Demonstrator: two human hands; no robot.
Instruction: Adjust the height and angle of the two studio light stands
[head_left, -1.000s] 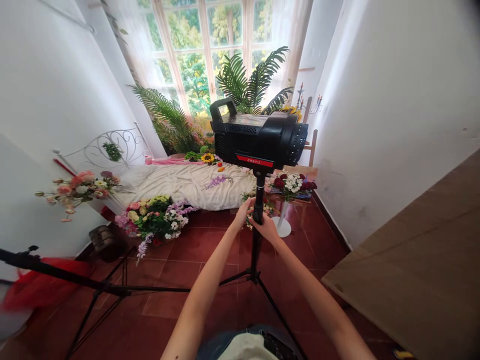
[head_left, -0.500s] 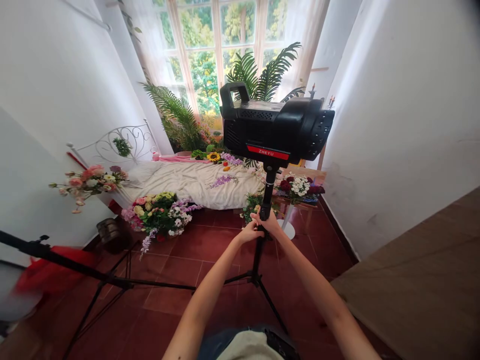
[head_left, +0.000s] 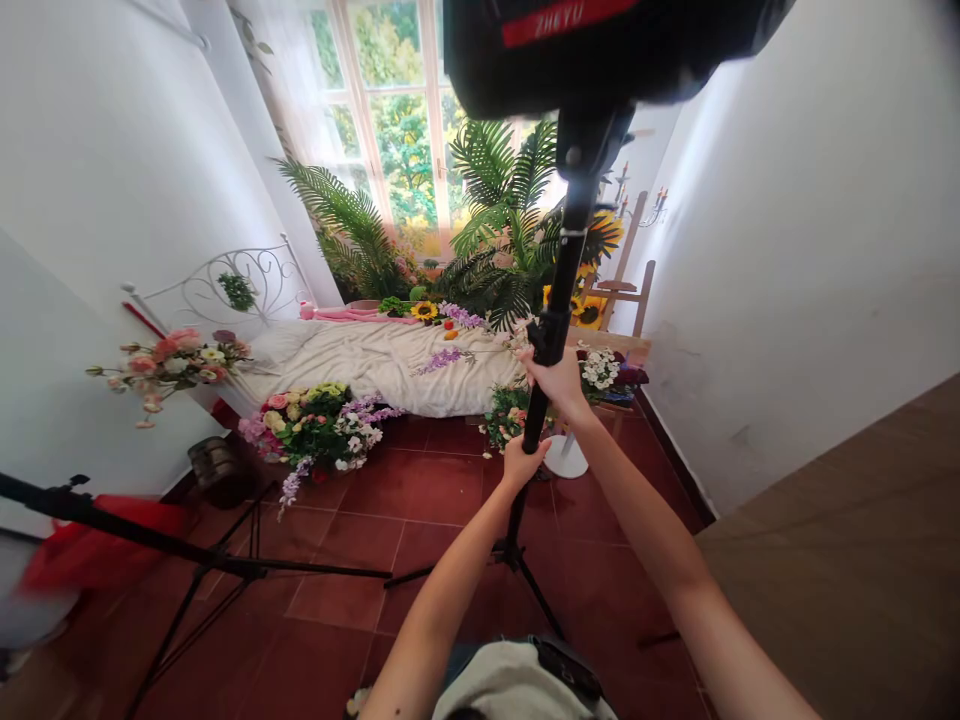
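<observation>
A black studio light (head_left: 600, 50) with a red label sits high on a black stand (head_left: 535, 425), its top cut off by the frame. My left hand (head_left: 523, 462) is wrapped round the lower part of the pole. Higher up, my right hand (head_left: 559, 383) grips the pole just below a black clamp collar (head_left: 548, 338). The stand's legs are spread on the red tiled floor (head_left: 420, 485). The pole leans a little to the right at its top.
Behind the stand is a bed with a cream blanket (head_left: 367, 365), with bouquets (head_left: 319, 425) before it. Another black stand (head_left: 225, 560) is at left. Palm leaves (head_left: 487, 220) and a wooden easel (head_left: 626, 290) stand by the window. A brown panel (head_left: 847, 580) is at right.
The light has risen toward the top of the view, and more pole shows. My right hand has moved up with the collar, apart from my left hand, which stays lower on the pole.
</observation>
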